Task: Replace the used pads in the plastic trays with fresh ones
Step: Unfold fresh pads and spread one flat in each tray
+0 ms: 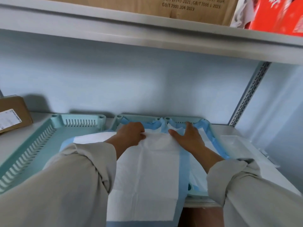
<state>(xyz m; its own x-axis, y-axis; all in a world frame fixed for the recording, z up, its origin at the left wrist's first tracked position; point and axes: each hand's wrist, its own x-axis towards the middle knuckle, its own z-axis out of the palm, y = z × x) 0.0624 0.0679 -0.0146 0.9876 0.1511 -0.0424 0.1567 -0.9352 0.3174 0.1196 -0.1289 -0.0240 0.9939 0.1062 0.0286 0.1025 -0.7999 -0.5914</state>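
Three mint-green plastic trays sit side by side on a shelf. The left tray (49, 128) shows a bare slotted wall and floor. A white pad with a blue border (147, 169) lies over the middle tray (118, 117) and hangs over the shelf's front edge. My left hand (131, 134) has its fingers curled onto the pad's far part, pinching the white sheet. My right hand (188, 138) rests flat with spread fingers on the pad at the seam with the right tray (188, 119), which holds another blue-edged pad (214, 145).
A brown cardboard box (13, 113) stands at the left of the shelf. A clear plastic piece (236, 141) lies to the right of the trays. An upper shelf (147, 35) carries a cardboard box and a red package. A slotted metal upright (249, 94) stands at the right.
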